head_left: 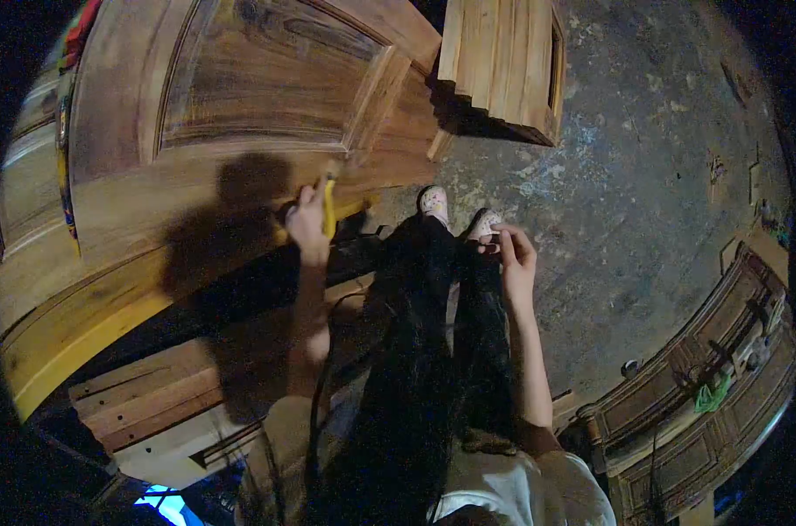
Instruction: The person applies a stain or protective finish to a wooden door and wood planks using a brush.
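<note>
Left hand (pixel 309 223) gripping yellow tool (pixel 329 209), against door (pixel 240 105)

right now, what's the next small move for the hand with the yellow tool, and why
Probably slide the yellow-handled tool a short way along the wooden door's edge. The left hand grips it with its tip on the wood, and the right hand hangs empty over the legs. The tool's kind is too dim to tell.

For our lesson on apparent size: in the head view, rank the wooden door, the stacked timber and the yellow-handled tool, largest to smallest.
1. wooden door, by far.
2. stacked timber.
3. yellow-handled tool, held in the left hand.
No close calls.
</note>
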### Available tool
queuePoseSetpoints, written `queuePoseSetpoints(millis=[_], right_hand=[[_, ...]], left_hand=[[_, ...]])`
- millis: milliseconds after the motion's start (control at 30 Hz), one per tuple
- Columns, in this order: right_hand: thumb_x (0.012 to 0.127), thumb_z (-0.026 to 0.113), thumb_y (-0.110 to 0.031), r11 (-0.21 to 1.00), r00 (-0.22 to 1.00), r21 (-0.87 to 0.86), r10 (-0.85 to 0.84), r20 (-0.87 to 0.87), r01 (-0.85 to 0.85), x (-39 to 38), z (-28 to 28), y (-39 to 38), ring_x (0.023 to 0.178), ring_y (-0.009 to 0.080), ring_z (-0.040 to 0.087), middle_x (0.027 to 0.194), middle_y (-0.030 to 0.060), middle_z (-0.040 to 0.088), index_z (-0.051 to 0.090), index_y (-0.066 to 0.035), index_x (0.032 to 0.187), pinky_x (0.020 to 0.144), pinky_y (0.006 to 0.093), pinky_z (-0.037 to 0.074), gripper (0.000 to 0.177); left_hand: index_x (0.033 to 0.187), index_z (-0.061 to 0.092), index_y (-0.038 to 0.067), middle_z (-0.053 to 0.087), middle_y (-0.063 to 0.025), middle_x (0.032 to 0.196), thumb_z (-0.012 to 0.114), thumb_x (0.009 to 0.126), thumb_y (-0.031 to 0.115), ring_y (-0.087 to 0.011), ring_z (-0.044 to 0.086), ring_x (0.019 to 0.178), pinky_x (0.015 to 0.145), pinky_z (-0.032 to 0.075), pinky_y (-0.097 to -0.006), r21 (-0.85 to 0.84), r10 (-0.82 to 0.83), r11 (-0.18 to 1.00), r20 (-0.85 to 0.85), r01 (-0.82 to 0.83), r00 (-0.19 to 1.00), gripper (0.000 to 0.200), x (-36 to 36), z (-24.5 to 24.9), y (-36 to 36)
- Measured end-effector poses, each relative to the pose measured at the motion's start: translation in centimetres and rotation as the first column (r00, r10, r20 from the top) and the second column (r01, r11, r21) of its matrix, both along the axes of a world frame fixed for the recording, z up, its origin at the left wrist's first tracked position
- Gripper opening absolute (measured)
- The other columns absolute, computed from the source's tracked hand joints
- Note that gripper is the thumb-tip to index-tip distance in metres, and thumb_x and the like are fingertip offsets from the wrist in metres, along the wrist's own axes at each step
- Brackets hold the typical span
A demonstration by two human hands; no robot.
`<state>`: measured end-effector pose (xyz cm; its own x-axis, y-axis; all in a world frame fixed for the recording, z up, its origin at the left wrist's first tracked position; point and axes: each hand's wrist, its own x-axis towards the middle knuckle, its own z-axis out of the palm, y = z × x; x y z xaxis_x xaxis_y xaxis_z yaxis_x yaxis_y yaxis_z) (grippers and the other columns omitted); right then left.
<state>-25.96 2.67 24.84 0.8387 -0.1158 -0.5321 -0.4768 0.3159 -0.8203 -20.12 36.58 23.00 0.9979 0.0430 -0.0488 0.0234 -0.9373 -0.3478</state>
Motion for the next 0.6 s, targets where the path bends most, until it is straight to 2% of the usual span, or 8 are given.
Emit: queuePoseSetpoints(millis=[33,67,100,167,233,333,400,600], right_hand=[[0.096,0.047,-0.018,1.000,1.000,-0.009,0.006,-0.022,-0.006,0.3,0.4,-0.1,0.070,0.0160,0.062,0.081,0.0085,0.064,0.059,-0.001,0.102,0.067,0.0286,0.050,0.022],[0.096,0.047,-0.019,1.000,0.999,-0.014,0.014,-0.042,-0.014,0.6,0.7,0.0,0.070,0.0160,0.062,0.081,0.0084,0.063,0.059,-0.001,0.102,0.068,0.0286,0.050,0.022],[0.096,0.047,-0.019,1.000,0.999,-0.010,0.016,-0.041,-0.016,0.7,0.5,-0.2,0.070,0.0160,0.062,0.081,0.0084,0.063,0.059,-0.001,0.102,0.068,0.0286,0.050,0.022],[0.096,0.047,-0.020,0.999,1.000,0.046,-0.021,0.013,0.020,0.7,-0.1,-0.8,0.071,0.0149,0.061,0.083,0.0080,0.063,0.059,-0.001,0.101,0.068,0.0288,0.049,0.023],[0.095,0.047,-0.020,1.000,1.000,-0.003,-0.020,-0.015,0.020,0.9,0.3,-0.9,0.072,0.0144,0.061,0.083,0.0078,0.063,0.059,-0.001,0.101,0.069,0.0289,0.049,0.023],[0.095,0.047,-0.020,0.993,0.996,-0.079,0.088,-0.017,-0.089,1.1,1.2,-0.3,0.075,0.0135,0.059,0.082,0.0069,0.062,0.058,-0.001,0.099,0.070,0.0285,0.049,0.023],[0.095,0.047,-0.020,0.971,0.975,-0.095,0.222,0.003,-0.220,1.1,1.4,0.3,0.076,0.0142,0.060,0.082,0.0072,0.062,0.058,0.000,0.099,0.070,0.0285,0.049,0.023],[0.096,0.046,-0.021,0.960,0.960,-0.104,0.268,0.086,-0.259,5.2,7.6,0.6,0.076,0.0153,0.061,0.082,0.0085,0.062,0.057,0.001,0.098,0.069,0.0289,0.050,0.024]], left_hand=[[0.119,0.057,0.017,0.052,-0.0022,0.075,0.050,0.085,0.012,-0.0215,0.058,0.062,0.058,0.050,-0.0345,-0.526,0.257,0.805,-0.110,-0.276,0.960,0.035,-0.1,-0.1,2.0],[0.121,0.055,0.014,0.052,-0.0031,0.075,0.048,0.088,0.013,-0.0224,0.058,0.065,0.060,0.050,-0.0363,-0.849,0.496,0.321,-0.228,-0.421,0.838,0.034,0.5,1.5,2.7],[0.118,0.056,0.011,0.054,-0.0039,0.074,0.046,0.091,0.015,-0.0230,0.059,0.068,0.060,0.050,-0.0374,-0.593,0.297,0.801,0.271,-0.084,0.916,0.029,-0.5,4.1,3.6],[0.115,0.057,0.008,0.055,-0.0046,0.073,0.044,0.093,0.017,-0.0237,0.059,0.072,0.061,0.050,-0.0385,-0.044,-0.139,0.979,0.578,0.200,0.804,0.027,-0.6,6.7,3.3],[0.114,0.058,0.014,0.057,-0.0034,0.076,0.047,0.090,0.016,-0.0227,0.060,0.070,0.061,0.050,-0.0376,-0.037,0.138,0.990,0.286,-0.133,0.948,0.026,-0.1,5.4,2.5],[0.114,0.059,0.022,0.061,-0.0015,0.080,0.052,0.086,0.015,-0.0211,0.061,0.066,0.060,0.050,-0.0362,0.131,0.586,0.810,-0.136,-0.571,0.799,0.029,0.4,2.5,1.1],[0.116,0.059,0.029,0.057,0.0002,0.078,0.054,0.080,0.013,-0.0197,0.059,0.058,0.058,0.050,-0.0335,0.073,0.097,0.992,0.058,-0.101,0.994,0.040,-1.1,-1.1,0.8],[0.114,0.061,0.028,0.054,-0.0013,0.080,0.055,0.074,0.012,-0.0199,0.058,0.057,0.055,0.047,-0.0304,-0.088,0.042,0.996,0.275,-0.019,0.961,0.043,0.3,9.6,2.7]])
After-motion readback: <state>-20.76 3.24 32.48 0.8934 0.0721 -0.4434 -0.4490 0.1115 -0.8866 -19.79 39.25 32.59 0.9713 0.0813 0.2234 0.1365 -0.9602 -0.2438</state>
